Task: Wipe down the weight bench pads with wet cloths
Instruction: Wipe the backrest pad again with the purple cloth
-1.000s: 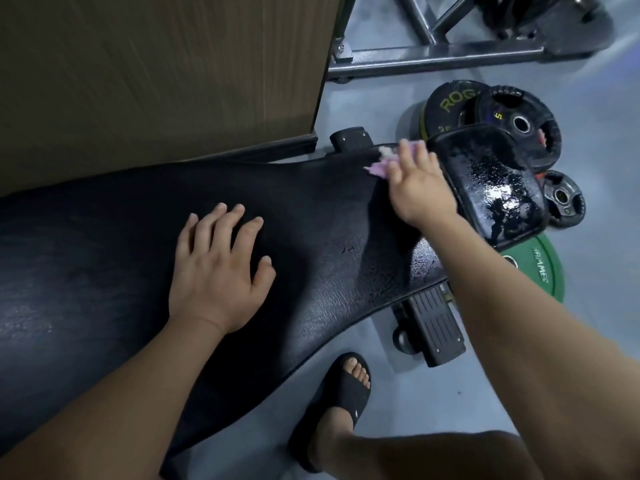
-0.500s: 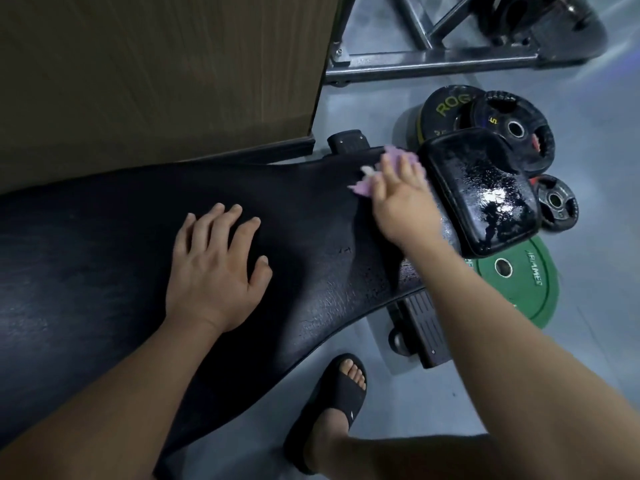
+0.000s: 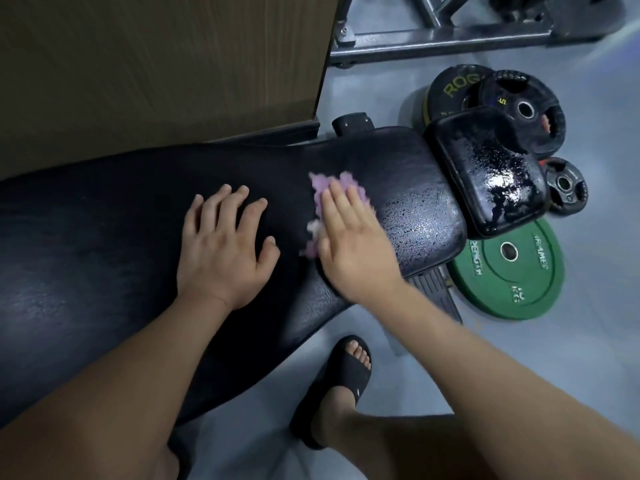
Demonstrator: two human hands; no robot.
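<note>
The long black bench pad (image 3: pixel 114 237) runs from the left edge to the middle. A smaller black seat pad (image 3: pixel 491 168) sits at its right end, glistening with wet patches. My right hand (image 3: pixel 353 237) presses a purple cloth (image 3: pixel 323 188) flat onto the long pad with straight fingers; the pad surface to its right shines wet. My left hand (image 3: pixel 221 244) rests flat on the pad just left of the cloth, fingers spread.
Weight plates lie on the grey floor right of the bench: a green one (image 3: pixel 509 268), two black ones (image 3: pixel 523 109) and a small one (image 3: pixel 564 185). A wooden panel (image 3: pixel 156 64) stands behind the bench. A steel frame (image 3: pixel 433 39) crosses the top. My sandalled foot (image 3: pixel 343 375) stands below.
My right hand has slid the purple cloth leftward along the pad, away from the seat pad and toward my left hand. The left hand has stayed in place.
</note>
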